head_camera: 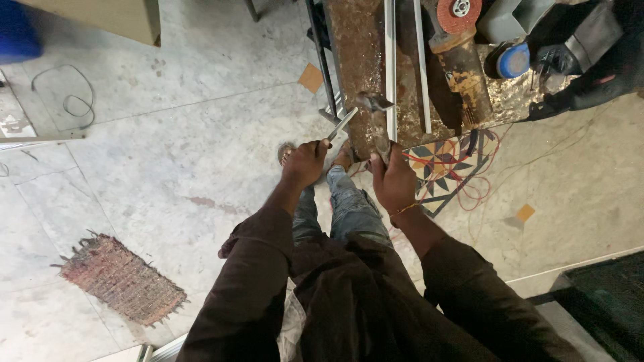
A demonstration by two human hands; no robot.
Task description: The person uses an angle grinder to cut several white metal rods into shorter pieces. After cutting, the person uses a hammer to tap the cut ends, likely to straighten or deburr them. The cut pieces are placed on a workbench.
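My left hand is closed around the handle of a hammer. The hammer's head rests against a long rusty metal bar that runs away from me. My right hand grips the near end of that bar, just right of the hammer; its fingers hide what they press on. A thin pale metal strip lies along the bar's right side. My legs in jeans and a sandalled foot stand below the hands.
An angle grinder with a red disc and a rusty cylinder lie on the bench top right, beside a blue round part and a dark sleeve. Red wires trail over a patterned tile. A woven mat and a cable lie on the floor.
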